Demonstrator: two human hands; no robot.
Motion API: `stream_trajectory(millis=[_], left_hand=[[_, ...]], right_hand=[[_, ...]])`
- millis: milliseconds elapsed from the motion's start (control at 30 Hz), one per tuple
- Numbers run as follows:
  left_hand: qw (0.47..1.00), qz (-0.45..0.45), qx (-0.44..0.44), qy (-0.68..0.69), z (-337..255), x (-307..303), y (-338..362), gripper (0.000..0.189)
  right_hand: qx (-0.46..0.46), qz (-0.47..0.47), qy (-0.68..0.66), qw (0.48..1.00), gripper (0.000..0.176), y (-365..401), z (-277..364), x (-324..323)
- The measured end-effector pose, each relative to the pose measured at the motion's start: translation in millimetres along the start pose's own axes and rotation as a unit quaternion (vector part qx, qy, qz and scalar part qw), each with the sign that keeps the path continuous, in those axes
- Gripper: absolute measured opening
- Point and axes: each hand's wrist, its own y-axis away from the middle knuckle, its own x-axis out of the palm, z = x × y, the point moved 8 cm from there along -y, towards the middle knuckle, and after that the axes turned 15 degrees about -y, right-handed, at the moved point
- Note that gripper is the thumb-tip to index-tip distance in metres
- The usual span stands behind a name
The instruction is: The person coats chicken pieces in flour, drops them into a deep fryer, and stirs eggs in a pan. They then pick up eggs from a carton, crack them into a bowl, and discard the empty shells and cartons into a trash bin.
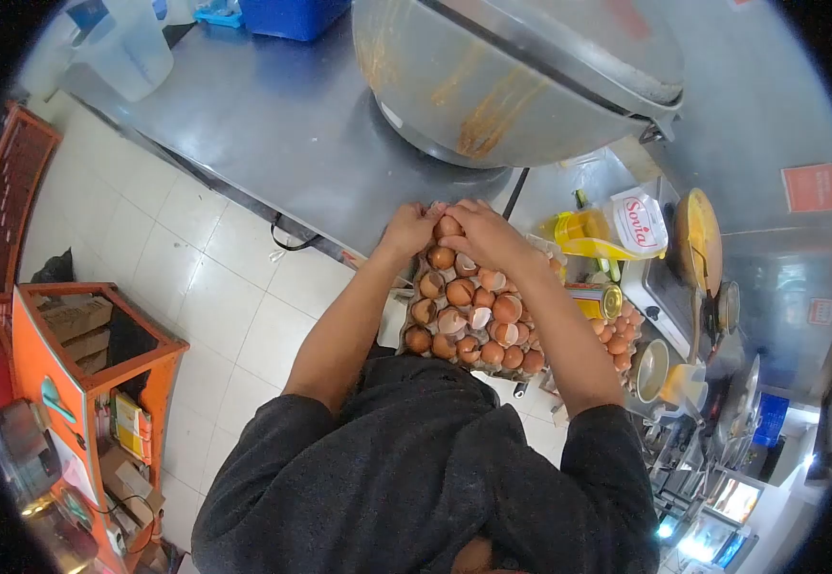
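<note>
Holding an egg (448,228) between left hand (410,230) and right hand (483,234)

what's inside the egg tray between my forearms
The egg tray holds brown shells, many broken open; some may be whole eggs. Your right forearm covers part, so what's beneath can't be seen.

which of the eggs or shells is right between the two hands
The topmost brown egg or shell, flanked by the left hand and right hand; the others lie lower in the picture.
</note>
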Motion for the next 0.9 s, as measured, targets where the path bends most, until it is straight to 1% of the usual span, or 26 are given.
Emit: stream_trajectory(millis=[33,100,133,200,233,300,333,400,433,500,533,600,633,700,733,800,833,900], left_hand=[[1.0,0.0,0.0,-0.001,3.2,2.1,-0.2,0.051],[0.997,-0.052,0.01,-0.048,-7.1,-8.8,9.2,0.05],[0.997,-0.053,0.01,-0.047,-2.7,-7.1,6.1,0.05],[0.997,-0.017,0.004,0.078,12.6,4.7,-5.2,0.048],[0.997,-0.018,0.006,0.079,14.0,7.1,-6.1,0.048],[0.986,-0.069,-0.023,0.153,16.8,3.3,-1.2,0.055],[0.986,-0.068,-0.021,0.153,14.7,2.9,-1.0,0.055],[0.982,-0.072,-0.066,0.164,25.4,5.2,-4.2,0.056],[0.982,-0.072,-0.065,0.164,27.1,5.1,-6.3,0.056],[0.971,-0.011,-0.047,0.236,14.5,8.5,1.5,0.059],[0.97,-0.013,-0.047,0.238,9.2,7.5,5.5,0.059],[0.962,-0.047,-0.112,0.243,6.9,4.7,17.0,0.064],[0.962,-0.047,-0.112,0.243,4.4,2.8,19.9,0.064],[0.934,0.019,-0.11,0.34,-3.6,12.1,26.3,0.065],[0.934,0.019,-0.11,0.34,-5.2,12.9,31.5,0.065],[0.916,0.027,-0.058,0.396,-26.9,7.1,51.8,0.052],[0.916,0.027,-0.058,0.396,-19.8,8.4,50.1,0.052],[0.931,0.06,-0.022,0.36,-6.8,12.5,44.4,0.034]], right_hand=[[-0.009,-0.007,0.001,1.0,0.049,1.2,-0.1,1.5],[-0.02,-0.014,0.004,1.0,0.048,1.6,2.4,-0.1],[-0.022,-0.015,0.004,1.0,0.048,2.6,3.2,0.0],[-0.023,-0.017,0.005,1.0,0.047,5.1,6.4,-0.4],[-0.022,-0.018,0.004,1.0,0.047,5.8,7.2,-1.7],[-0.021,-0.02,0.003,1.0,0.047,7.0,7.9,-3.8],[-0.023,-0.028,-0.001,0.999,0.046,7.9,8.0,-5.3],[-0.024,-0.037,-0.004,0.999,0.046,10.5,6.8,-6.3],[-0.032,-0.041,-0.007,0.999,0.045,12.2,7.2,-6.9],[-0.042,-0.043,-0.008,0.998,0.045,14.1,7.8,-8.4],[-0.045,-0.045,-0.012,0.998,0.046,14.8,7.5,-9.2],[-0.046,-0.046,-0.016,0.998,0.046,16.1,7.2,-10.9],[-0.053,-0.046,-0.026,0.997,0.046,16.6,7.4,-13.4],[-0.059,-0.047,-0.036,0.997,0.046,18.1,12.4,-15.7],[-0.057,-0.046,-0.029,0.997,0.046,18.0,14.7,-15.5],[-0.056,-0.046,-0.022,0.997,0.046,17.9,15.3,-15.5],[-0.067,-0.044,-0.029,0.996,0.046,17.3,13.6,-15.3],[-0.078,-0.042,-0.035,0.995,0.047,14.9,16.6,-17.7]])
